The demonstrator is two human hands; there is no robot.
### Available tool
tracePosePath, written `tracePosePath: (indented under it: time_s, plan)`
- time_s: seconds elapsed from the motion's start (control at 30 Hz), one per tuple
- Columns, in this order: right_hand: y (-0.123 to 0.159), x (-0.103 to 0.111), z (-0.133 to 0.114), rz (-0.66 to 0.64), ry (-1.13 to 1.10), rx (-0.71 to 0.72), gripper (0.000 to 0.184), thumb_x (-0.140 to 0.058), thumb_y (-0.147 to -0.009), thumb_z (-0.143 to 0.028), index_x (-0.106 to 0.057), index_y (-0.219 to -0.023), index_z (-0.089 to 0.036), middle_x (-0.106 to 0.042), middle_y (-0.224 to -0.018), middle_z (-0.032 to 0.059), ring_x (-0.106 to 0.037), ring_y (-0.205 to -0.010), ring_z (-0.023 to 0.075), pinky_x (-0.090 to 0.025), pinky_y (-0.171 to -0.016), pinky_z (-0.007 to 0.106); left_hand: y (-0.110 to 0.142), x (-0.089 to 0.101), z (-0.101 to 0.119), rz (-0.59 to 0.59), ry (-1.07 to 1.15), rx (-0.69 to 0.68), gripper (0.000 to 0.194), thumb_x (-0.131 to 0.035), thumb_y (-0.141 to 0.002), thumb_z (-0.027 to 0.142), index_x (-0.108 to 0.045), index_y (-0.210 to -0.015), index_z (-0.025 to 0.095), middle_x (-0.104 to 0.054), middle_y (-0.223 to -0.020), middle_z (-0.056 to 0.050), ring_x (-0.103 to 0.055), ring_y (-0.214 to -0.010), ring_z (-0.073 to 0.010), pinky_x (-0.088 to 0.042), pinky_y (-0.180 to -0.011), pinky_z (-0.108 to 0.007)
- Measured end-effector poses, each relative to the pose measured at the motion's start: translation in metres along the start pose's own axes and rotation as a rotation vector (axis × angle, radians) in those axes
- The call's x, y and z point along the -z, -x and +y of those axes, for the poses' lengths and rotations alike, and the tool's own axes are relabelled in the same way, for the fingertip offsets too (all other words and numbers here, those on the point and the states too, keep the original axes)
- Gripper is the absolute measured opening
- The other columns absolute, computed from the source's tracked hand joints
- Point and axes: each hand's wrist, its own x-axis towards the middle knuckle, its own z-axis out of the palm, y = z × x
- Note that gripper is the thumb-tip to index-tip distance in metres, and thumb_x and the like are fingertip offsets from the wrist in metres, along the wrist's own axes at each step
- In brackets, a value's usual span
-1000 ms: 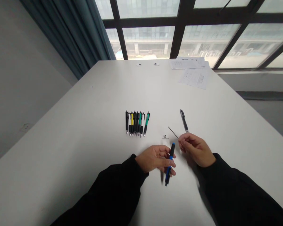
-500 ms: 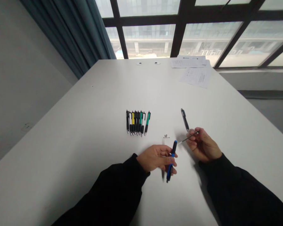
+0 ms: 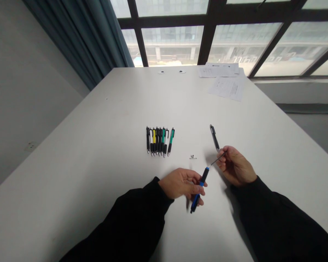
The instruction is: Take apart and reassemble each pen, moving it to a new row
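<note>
Blue-and-black pen barrel (image 3: 199,189) is in the left hand (image 3: 180,183), above the near part of the white table (image 3: 120,120). Left fingers: narrow, thumb on the near side of the barrel, other fingers behind it. Barrel is tilted, blue-rimmed open end up and to the right, darker end down toward the person.

Right hand (image 3: 236,165): thumb and index pinched on a thin dark refill (image 3: 218,158). Refill slants down-left, pale tip right at the barrel's open end. Can't tell if the tip is inside or just touching. Other right fingers are curled loosely below the pinch.

Dark pen (image 3: 214,137) lies on the table just beyond the right hand, lower end near the fingertips. Small loose parts (image 3: 192,157) sit between that and the pen row, beyond the left hand; too small to identify.

Pen row (image 3: 157,142): to the left of the loose parts, side by side, metal tips toward the person. Black, white, yellow, black, black, green, white, then green pen (image 3: 171,142) at the right end, slightly apart and angled.

Far edge of table: printed papers (image 3: 226,87) at right, overlapping, and two oval fittings (image 3: 161,72) left of them. Window (image 3: 172,45) behind, blue-grey curtain (image 3: 98,40) at left.
</note>
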Motion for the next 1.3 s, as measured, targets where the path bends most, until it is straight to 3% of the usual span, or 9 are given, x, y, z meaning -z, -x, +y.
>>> tracePosePath:
  time_s: [0.27, 0.47, 0.63, 1.0, 1.2, 1.3]
  plan:
    - [0.003, 0.001, 0.012, -0.085, 0.284, 0.050, 0.023, -0.083, -0.070, -0.035, -0.073, -0.081, -0.017, -0.063, -0.063, 0.0011, -0.049, -0.046, 0.0066, -0.037, -0.041, 0.019, -0.001, -0.001, 0.000, 0.000, -0.041, 0.022, 0.054, -0.087, -0.060, 0.044, -0.067, -0.096, 0.009, -0.066, -0.077, -0.007, -0.069, -0.054, -0.0185, -0.048, -0.046, -0.022]
    - [0.004, 0.007, 0.018, -0.203, 0.488, 0.035, 0.021, -0.084, -0.070, -0.029, -0.072, -0.082, -0.018, -0.061, -0.057, -0.0016, -0.050, -0.045, 0.0081, -0.035, -0.043, 0.021, -0.002, 0.001, -0.004, 0.014, -0.008, 0.011, 0.054, -0.088, -0.059, 0.043, -0.066, -0.095, 0.009, -0.066, -0.078, -0.007, -0.070, -0.058, -0.0202, -0.056, -0.055, -0.029]
    - [0.008, 0.000, 0.013, -0.245, 0.432, -0.042, 0.025, -0.080, -0.074, -0.039, -0.072, -0.079, -0.016, -0.061, -0.061, 0.0014, -0.051, -0.049, 0.0094, -0.034, -0.045, 0.022, -0.003, 0.002, -0.005, 0.011, 0.001, -0.012, 0.054, -0.088, -0.060, 0.043, -0.066, -0.095, 0.009, -0.067, -0.078, -0.008, -0.070, -0.061, -0.0212, -0.057, -0.056, -0.031]
    - [0.010, -0.007, 0.014, -0.225, 0.387, -0.091, 0.025, -0.081, -0.072, -0.037, -0.070, -0.071, -0.015, -0.053, -0.055, -0.0008, -0.043, -0.046, 0.0083, -0.026, -0.045, 0.023, -0.004, 0.000, -0.004, 0.101, -0.046, -0.012, 0.053, -0.089, -0.056, 0.041, -0.066, -0.092, 0.009, -0.065, -0.075, -0.005, -0.070, -0.056, -0.0196, -0.050, -0.046, -0.022]
    - [0.010, -0.006, 0.018, -0.204, 0.427, -0.035, 0.023, -0.081, -0.072, -0.036, -0.072, -0.070, -0.015, -0.053, -0.053, -0.0010, -0.041, -0.045, 0.0090, -0.025, -0.044, 0.025, -0.005, -0.001, -0.005, 0.101, -0.030, -0.021, 0.052, -0.089, -0.056, 0.040, -0.066, -0.091, 0.010, -0.064, -0.076, -0.004, -0.070, -0.059, -0.0197, -0.051, -0.049, -0.022]
    - [0.010, -0.003, 0.018, -0.219, 0.526, -0.010, 0.024, -0.081, -0.073, -0.037, -0.076, -0.080, -0.015, -0.054, -0.053, -0.0008, -0.042, -0.047, 0.0099, -0.026, -0.044, 0.025, -0.005, -0.001, -0.004, 0.102, -0.020, -0.019, 0.052, -0.090, -0.055, 0.040, -0.065, -0.089, 0.010, -0.065, -0.075, -0.004, -0.071, -0.061, -0.0209, -0.054, -0.053, -0.027]
